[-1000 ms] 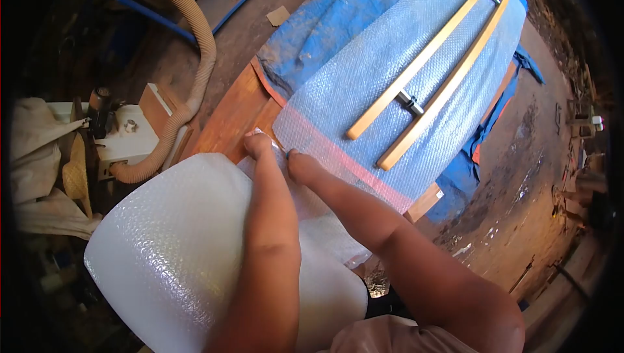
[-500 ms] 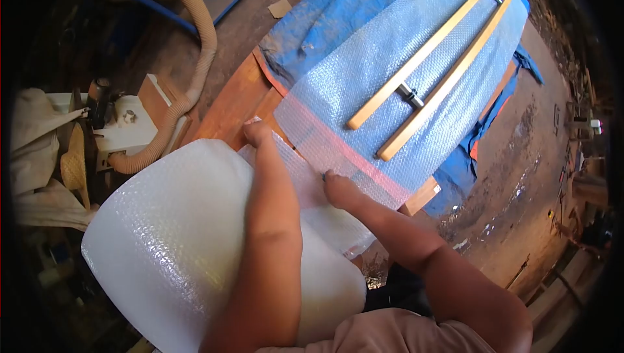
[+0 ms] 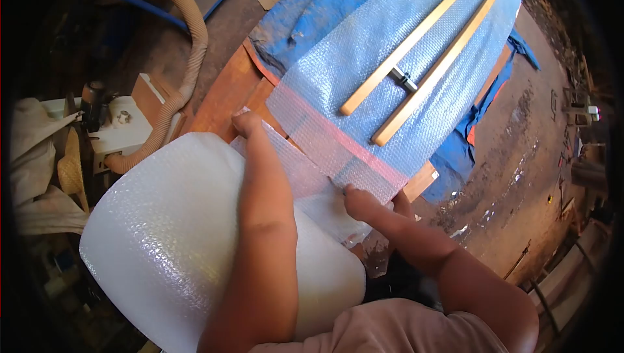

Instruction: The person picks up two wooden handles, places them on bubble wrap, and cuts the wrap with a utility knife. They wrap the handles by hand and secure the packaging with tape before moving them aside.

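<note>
My left hand [image 3: 246, 123] is closed on the far left edge of the bubble wrap [image 3: 309, 174], beside the orange-brown wooden surface [image 3: 227, 103]. My right hand [image 3: 363, 203] is closed around a small thin tool [image 3: 335, 184], mostly hidden, whose tip touches the wrap just below its pink band. Left of the tool, a slit separates the near piece of wrap from the far sheet [image 3: 312, 67]. On that sheet lie two long pale wooden bars [image 3: 419, 38] joined by metal fittings. The white wrapped roll [image 3: 162, 223] bulges beneath my left forearm.
A blue tarp [image 3: 279, 28] lies under the far sheet. At the left are a ribbed tan hose [image 3: 195, 47], a white machine [image 3: 120, 125] and draped cloth [image 3: 32, 138]. Just right of my right hand, a brown shape [image 3: 403, 205], perhaps another hand, is partly hidden.
My right hand and the tool have moved right and slightly nearer along the wrap, and the slit is longer. The brown shape beside my right hand now shows. The view has shifted slightly.
</note>
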Action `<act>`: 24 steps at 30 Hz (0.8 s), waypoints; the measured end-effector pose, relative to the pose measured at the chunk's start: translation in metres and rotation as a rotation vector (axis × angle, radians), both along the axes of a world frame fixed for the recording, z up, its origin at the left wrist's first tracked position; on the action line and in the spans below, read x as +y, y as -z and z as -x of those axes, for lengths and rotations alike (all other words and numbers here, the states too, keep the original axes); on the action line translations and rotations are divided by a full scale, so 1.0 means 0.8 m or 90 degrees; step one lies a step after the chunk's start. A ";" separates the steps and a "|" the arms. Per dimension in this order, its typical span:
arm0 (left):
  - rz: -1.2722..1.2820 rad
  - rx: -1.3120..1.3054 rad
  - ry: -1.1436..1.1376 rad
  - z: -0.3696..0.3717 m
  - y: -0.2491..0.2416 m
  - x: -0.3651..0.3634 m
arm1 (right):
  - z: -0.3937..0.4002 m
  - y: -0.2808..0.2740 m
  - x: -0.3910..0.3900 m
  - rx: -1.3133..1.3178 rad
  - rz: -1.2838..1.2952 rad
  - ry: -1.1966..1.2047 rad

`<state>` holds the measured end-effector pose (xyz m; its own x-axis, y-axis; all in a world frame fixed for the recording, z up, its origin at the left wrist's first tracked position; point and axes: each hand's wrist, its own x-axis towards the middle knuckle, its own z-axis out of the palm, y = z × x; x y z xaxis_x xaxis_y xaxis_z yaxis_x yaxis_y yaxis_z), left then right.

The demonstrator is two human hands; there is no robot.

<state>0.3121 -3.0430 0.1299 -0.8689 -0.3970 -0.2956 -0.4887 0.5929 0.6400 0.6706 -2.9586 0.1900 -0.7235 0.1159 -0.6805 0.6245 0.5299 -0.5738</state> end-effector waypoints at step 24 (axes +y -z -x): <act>-0.103 0.061 -0.019 -0.014 -0.042 0.010 | -0.106 -0.005 0.003 -0.061 -0.049 -0.028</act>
<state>0.3230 -3.0348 0.1632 -0.8848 -0.3763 -0.2747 -0.4368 0.4649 0.7701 0.7556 -2.9561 0.1938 -0.6609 0.1401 -0.7373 0.6497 0.5985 -0.4687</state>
